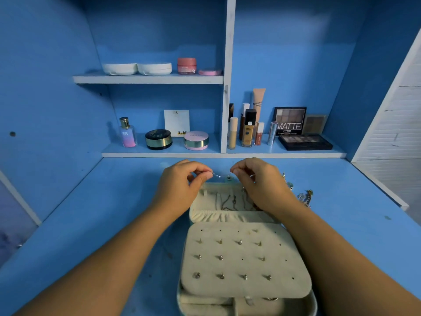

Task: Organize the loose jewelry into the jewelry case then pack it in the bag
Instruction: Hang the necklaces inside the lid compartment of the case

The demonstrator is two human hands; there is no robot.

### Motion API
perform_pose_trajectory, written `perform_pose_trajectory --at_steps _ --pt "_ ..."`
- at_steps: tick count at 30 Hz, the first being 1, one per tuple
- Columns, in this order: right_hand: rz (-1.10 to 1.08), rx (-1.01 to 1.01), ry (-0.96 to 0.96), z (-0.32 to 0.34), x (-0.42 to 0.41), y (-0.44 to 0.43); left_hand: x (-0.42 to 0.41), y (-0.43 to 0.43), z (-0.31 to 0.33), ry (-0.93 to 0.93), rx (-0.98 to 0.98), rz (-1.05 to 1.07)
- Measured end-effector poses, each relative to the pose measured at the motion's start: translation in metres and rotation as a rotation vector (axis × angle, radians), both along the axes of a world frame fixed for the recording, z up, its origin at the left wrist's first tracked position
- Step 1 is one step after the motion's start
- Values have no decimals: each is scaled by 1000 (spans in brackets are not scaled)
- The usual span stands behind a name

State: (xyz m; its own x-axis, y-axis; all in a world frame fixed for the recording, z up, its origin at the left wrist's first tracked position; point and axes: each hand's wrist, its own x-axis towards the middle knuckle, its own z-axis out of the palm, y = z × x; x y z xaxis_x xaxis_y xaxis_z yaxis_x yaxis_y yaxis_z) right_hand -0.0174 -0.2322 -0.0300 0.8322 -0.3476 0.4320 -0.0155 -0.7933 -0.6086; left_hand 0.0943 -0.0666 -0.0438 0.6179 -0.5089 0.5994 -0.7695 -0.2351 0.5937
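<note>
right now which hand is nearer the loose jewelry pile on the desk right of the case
Right. The right hand sits just left of the loose jewelry pile, over the jewelry case; the left hand is farther left, at the case's opposite corner.
</note>
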Motion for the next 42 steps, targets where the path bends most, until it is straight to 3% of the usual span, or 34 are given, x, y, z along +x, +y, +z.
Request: perform_pose_trajectory --at_steps 7,18,25,29,33,42 --pt "0 131 13 0 -1 -2 1 -27 27 506 32 -126" --pt "27 170 -6 8 -6 3 -9 -6 39 352 -106 -97" --pt "177 478 -36 17 -9 16 -13 18 18 589 -246 -52" --pt "255 532 -25 20 -10 21 -11 15 14 665 -345 -68" --pt "252 442 -58 19 -9 24 -7 13 9 593 -328 27" --pt "202 -155 49 12 -6 14 12 22 2 432 -56 159"
